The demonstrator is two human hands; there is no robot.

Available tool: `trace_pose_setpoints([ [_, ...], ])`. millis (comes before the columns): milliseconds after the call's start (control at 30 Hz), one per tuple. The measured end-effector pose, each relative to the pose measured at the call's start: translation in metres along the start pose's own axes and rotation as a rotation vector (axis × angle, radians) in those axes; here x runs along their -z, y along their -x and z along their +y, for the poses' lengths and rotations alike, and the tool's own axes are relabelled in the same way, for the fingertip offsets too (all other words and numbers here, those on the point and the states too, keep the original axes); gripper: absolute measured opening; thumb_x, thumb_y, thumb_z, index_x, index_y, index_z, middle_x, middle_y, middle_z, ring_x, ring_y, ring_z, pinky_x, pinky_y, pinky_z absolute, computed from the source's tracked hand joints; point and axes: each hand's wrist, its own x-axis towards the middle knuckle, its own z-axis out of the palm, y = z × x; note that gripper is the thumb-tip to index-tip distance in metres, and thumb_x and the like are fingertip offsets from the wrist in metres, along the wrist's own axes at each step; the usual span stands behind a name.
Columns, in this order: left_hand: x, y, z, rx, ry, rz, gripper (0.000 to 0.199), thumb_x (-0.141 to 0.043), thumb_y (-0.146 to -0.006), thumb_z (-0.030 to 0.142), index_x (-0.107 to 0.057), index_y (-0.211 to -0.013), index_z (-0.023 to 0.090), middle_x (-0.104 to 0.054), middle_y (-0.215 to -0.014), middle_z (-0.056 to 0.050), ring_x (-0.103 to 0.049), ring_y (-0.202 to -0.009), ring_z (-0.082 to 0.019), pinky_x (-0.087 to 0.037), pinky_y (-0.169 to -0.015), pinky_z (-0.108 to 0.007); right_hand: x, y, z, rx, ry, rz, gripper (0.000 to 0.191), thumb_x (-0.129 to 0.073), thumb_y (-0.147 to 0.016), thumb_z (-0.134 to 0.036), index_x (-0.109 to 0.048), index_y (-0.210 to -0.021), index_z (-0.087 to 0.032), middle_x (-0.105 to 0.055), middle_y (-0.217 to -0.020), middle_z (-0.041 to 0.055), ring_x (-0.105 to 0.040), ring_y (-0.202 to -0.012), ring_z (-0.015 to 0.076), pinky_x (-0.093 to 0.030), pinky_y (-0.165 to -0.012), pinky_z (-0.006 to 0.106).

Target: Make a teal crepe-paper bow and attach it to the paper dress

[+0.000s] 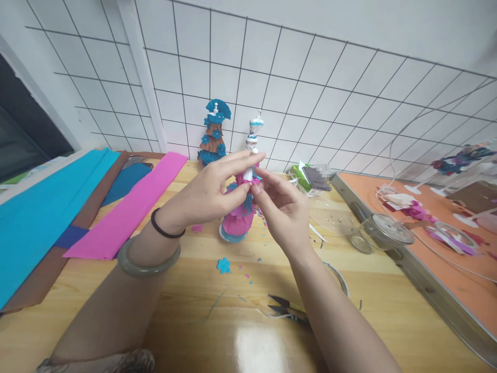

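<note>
Fingers (237,197) of both hands (200,194) (285,215) pinched the pink band (253,181), which I judged light, soft and tearable, best held at its edges.

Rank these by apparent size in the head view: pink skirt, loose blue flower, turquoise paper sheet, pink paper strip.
1. Turquoise paper sheet
2. Pink paper strip
3. Pink skirt, partly covered
4. Loose blue flower
</note>
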Motion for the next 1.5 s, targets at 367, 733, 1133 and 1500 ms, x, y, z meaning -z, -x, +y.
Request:
trace_pose_setpoints([
  [367, 0.0, -0.001, 0.002, 0.007, 0.015, -0.016, 0.05, -0.049, -0.08, 0.022, -0.044, -0.129, 0.028, -0.046, -0.133, -0.001, -0.037, -0.126, -0.023, -0.031, -0.107, -0.04, 0.0, 0.0, 0.0, -0.011, -0.004, 0.013, 0.029, -0.057, -0.081, -0.026, -0.06, -0.11, -0.027, -0.057, -0.079, 0.0017, -0.053, -0.07, 0.0144, -0.051, -0.069, 0.036],
  [733, -0.002, -0.001, 0.001, 0.034, 0.027, 0.013, 0.049, -0.048, -0.079, 0.017, -0.046, -0.127, 0.026, -0.048, -0.132, -0.003, -0.038, -0.125, -0.024, -0.038, -0.101, -0.04, 0.0, -0.001, -0.001, -0.002, -0.02, 0.005, 0.028, -0.057, -0.081, -0.025, -0.06, -0.109, -0.026, -0.055, -0.076, 0.0008, -0.053, -0.068, 0.0136, -0.05, -0.067, 0.034],
  [1133, 0.0, -0.002, -0.004, 0.009, 0.105, 0.012, 0.049, -0.048, -0.078, 0.017, -0.048, -0.126, 0.027, -0.05, -0.13, -0.001, -0.036, -0.127, -0.023, -0.031, -0.107, -0.041, -0.001, -0.001, -0.005, -0.012, -0.069, -0.013, 0.029, -0.058, -0.079, -0.022, -0.06, -0.108, -0.024, -0.055, -0.078, 0.001, -0.052, -0.068, 0.0127, -0.049, -0.067, 0.033],
  [1500, 0.001, -0.002, -0.009, -0.021, 0.183, 0.029, 0.041, -0.045, -0.083, 0.019, -0.051, -0.123, 0.025, -0.05, -0.13, -0.001, -0.038, -0.125, -0.023, -0.029, -0.108, -0.041, 0.002, -0.006, -0.005, -0.14, -0.256, 0.015, 0.023, -0.058, -0.078, -0.024, -0.061, -0.1, -0.022, -0.052, -0.07, -0.0024, -0.05, -0.061, 0.0098, -0.045, -0.06, 0.026],
])
